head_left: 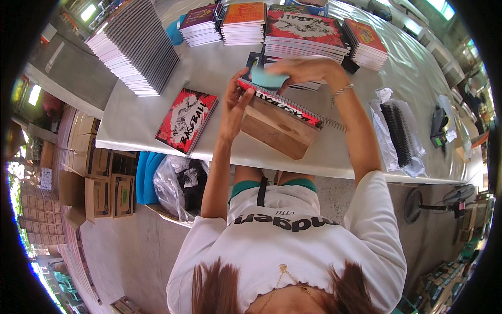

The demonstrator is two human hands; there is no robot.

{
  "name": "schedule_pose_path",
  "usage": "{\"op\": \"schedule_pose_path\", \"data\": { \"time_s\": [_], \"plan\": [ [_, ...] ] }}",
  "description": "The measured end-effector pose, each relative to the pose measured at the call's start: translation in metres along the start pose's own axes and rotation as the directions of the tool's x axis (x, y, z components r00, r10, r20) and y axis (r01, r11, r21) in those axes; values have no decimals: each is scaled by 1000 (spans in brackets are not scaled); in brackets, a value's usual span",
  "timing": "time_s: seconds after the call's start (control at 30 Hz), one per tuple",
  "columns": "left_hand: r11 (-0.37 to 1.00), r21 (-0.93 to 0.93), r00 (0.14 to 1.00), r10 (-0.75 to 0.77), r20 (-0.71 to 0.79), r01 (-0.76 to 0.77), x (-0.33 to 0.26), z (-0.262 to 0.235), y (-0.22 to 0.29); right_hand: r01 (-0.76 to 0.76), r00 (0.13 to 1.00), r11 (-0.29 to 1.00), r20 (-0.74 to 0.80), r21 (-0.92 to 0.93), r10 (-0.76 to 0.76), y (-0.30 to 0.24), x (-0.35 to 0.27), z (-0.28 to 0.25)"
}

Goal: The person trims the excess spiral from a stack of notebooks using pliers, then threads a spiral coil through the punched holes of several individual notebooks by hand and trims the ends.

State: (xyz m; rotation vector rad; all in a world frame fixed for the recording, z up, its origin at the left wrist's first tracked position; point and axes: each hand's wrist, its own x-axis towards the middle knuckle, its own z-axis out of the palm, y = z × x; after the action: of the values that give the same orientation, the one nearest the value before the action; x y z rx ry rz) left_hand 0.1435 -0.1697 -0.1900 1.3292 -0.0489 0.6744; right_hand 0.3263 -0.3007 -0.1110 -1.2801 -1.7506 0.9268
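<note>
A red, white and black spiral notebook (282,104) rests tilted on a wooden block (277,131) near the table's front edge. A wire coil (334,123) runs along its spine and sticks out past the right end. My left hand (235,102) pinches the notebook's left end, thumb on the near side. Above the spine, my right hand (303,70) is closed on a light blue, curved, soft-looking pad (269,78); its fingers are smeared by motion. Whether the pad touches the coil, I cannot tell. Another such notebook (187,121) lies flat to the left.
A tall stack of spiral notebooks (136,49) stands at the left. Stacks of red notebooks (306,34), orange-covered ones (243,23) and purple-covered ones (200,25) line the back. Black coils in plastic (398,133) and a tape dispenser (439,128) lie to the right.
</note>
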Motion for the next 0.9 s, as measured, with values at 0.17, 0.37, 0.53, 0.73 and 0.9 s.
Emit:
{"op": "schedule_pose_path", "data": {
  "time_s": [0.17,0.37,0.53,0.73,0.9],
  "plan": [
    [999,47,1000,-17,6,17,-2,-5,0,-802,316,102,-275,-589,908,3,29,8],
    [998,55,1000,-7,-11,8,-5,-3,5,-406,896,864,-59,298,441,-4,22,1],
    [999,50,1000,-1,-13,2,-2,-10,2,-822,564,560,-17,-107,825,48,19,-6],
    [989,150,983,41,-179,-14,-24,18,-2,-470,881,651,-355,-596,311,102,-105,12],
    [994,105,955,53,-292,-23,-49,35,6,-920,284,369,-873,-132,397,42,-181,105]
  ]
}}
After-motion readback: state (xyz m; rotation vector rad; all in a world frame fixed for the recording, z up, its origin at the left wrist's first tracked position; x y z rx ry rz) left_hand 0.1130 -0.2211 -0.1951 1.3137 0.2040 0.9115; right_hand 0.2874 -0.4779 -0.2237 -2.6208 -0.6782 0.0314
